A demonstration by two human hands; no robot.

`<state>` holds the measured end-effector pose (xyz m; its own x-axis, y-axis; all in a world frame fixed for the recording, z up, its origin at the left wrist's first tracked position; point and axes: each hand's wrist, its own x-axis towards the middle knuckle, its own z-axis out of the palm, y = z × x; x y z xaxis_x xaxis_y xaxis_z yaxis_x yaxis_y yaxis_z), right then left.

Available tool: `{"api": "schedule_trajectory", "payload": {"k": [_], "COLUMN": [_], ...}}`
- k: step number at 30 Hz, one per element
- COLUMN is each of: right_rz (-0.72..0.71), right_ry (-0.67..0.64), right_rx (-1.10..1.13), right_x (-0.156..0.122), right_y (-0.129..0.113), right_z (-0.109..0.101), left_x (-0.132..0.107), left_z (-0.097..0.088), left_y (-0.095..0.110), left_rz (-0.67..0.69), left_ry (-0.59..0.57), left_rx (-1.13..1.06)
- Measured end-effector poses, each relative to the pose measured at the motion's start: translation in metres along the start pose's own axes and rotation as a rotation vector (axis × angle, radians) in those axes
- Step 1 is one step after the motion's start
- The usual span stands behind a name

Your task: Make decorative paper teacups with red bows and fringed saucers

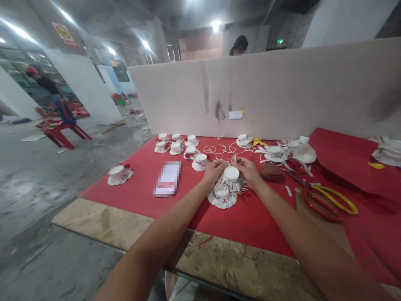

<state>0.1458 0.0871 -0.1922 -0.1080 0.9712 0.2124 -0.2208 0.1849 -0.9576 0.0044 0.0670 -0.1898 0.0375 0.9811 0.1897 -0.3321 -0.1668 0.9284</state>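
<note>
Between my hands is a white cup-like piece with a fringe of thin white strips around it. My left hand closes its fingers on the fringe at the far left side. On the far right side my right hand pinches more of the strips. Just in front, toward me, lies a second fringed white piece, partly overlapped by the first. Several similar white pieces stand to the left and beyond my left hand. A round brown object sits right of my right hand.
A phone lies left on the red sheet. Scissors with red and yellow handles rest at right, near a raised red sheet. White rings lie beyond my hands. A tall pale panel closes off the back.
</note>
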Motion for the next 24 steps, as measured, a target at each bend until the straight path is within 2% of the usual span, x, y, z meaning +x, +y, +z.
{"api": "schedule_trajectory", "payload": {"k": [3, 7, 11, 14, 18, 20, 24], "right_rz": [0.003, 0.004, 0.047, 0.059, 0.036, 0.034, 0.083], "right_ry": [-0.005, 0.04, -0.013, -0.047, -0.017, -0.019, -0.106], "right_rx": [-0.007, -0.007, -0.008, -0.018, -0.015, 0.001, 0.016], "right_x": [0.0, 0.002, 0.001, 0.0, -0.001, -0.001, -0.003], "right_y": [0.001, 0.001, -0.001, -0.004, -0.009, -0.01, -0.011], "right_z": [0.001, -0.003, -0.008, -0.007, -0.006, -0.007, -0.009], "left_x": [0.001, 0.005, 0.004, 0.001, -0.001, 0.0, 0.001], "left_z": [-0.001, -0.005, -0.007, -0.008, -0.008, -0.007, -0.006], "left_y": [-0.004, -0.007, -0.004, -0.002, -0.003, -0.003, 0.001], "left_rz": [-0.027, -0.009, 0.02, -0.014, -0.125, -0.121, -0.104], "left_ry": [-0.06, 0.067, 0.134, 0.073, -0.027, 0.01, 0.094], "left_rx": [-0.011, 0.008, -0.003, -0.056, -0.13, -0.135, -0.183]}}
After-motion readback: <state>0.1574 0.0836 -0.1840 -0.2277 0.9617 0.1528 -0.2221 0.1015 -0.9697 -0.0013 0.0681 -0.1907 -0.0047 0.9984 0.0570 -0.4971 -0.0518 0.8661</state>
